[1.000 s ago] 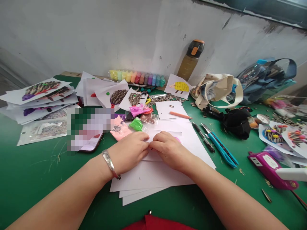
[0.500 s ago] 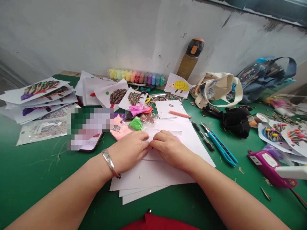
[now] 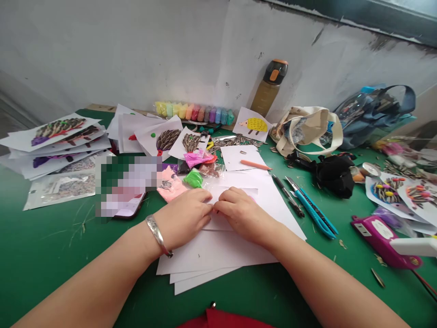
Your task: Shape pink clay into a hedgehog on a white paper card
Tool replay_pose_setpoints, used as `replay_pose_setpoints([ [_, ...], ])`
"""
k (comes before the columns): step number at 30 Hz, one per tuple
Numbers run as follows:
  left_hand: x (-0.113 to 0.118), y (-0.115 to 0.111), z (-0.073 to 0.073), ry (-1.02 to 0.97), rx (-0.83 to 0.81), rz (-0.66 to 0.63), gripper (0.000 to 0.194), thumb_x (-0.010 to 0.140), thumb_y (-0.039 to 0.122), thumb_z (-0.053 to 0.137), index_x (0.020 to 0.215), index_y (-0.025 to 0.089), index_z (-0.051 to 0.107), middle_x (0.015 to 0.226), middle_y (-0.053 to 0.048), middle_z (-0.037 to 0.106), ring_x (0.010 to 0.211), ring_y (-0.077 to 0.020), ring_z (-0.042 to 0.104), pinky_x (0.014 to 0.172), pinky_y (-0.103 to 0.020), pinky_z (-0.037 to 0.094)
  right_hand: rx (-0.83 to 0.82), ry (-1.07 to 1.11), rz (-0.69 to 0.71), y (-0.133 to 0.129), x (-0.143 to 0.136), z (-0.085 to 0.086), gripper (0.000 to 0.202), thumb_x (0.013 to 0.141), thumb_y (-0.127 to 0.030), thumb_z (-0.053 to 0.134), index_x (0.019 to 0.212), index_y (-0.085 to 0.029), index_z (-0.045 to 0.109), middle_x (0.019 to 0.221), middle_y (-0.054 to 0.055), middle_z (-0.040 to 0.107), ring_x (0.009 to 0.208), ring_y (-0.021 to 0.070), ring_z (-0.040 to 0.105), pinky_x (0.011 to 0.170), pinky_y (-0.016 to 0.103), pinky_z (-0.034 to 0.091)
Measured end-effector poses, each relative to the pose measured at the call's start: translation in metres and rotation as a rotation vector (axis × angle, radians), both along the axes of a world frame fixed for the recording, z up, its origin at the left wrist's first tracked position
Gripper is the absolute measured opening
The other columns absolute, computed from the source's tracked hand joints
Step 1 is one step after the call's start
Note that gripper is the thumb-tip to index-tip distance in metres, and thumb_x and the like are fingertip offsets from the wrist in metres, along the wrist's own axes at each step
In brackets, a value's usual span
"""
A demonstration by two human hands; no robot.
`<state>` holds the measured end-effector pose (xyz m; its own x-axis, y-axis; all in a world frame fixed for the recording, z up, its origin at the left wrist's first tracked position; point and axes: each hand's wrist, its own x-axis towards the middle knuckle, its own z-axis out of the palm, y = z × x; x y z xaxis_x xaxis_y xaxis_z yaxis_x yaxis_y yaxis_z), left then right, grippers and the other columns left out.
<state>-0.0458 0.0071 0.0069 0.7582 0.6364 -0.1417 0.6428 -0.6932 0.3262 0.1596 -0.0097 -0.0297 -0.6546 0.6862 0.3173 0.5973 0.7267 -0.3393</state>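
My left hand (image 3: pixel 186 213), with a silver bangle at its wrist, rests over a small white paper card (image 3: pixel 218 224). Its fingers are closed and curl towards my right hand (image 3: pixel 243 212). The fingertips of both hands meet above the card, and whatever they pinch is hidden. A tiny dark spot shows by the right fingertips. Behind the right knuckles a bit of pink peeks out on the card. Beneath it lies a stack of larger white sheets (image 3: pixel 235 253). Just beyond my left hand are a peach clay packet (image 3: pixel 170 183) and a green clay lump (image 3: pixel 193 178).
To the right lie a pen (image 3: pixel 288 196), a blue utility knife (image 3: pixel 312 207) and a magenta glue gun (image 3: pixel 385 241). A phone (image 3: pixel 131 207) and stacked seed pictures (image 3: pixel 61 132) are left. Sunflower seeds (image 3: pixel 239 141), a bottle (image 3: pixel 269 86) and a cloth bag (image 3: pixel 307 130) stand farther back.
The view has shifted very slightly. Both hands stay in nearly the same place over the card, and nothing else has visibly moved.
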Motion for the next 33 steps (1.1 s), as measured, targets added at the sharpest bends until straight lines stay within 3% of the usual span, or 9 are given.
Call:
replay_pose_setpoints([
  [33, 0.0008, -0.0016, 0.0043, 0.02, -0.012, -0.007, 0.027, 0.1, 0.018, 0.045, 0.095, 0.013, 0.071, 0.102, -0.01, 0.059, 0.099, -0.0233, 0.057, 0.089, -0.038, 0.048, -0.137, -0.005, -0.052, 0.0043, 0.0082, 0.006, 0.024, 0.092, -0.007, 0.053, 0.092, -0.018, 0.074, 0.085, 0.006, 0.067, 0.084, 0.0198, 0.057, 0.076, 0.032, 0.039],
])
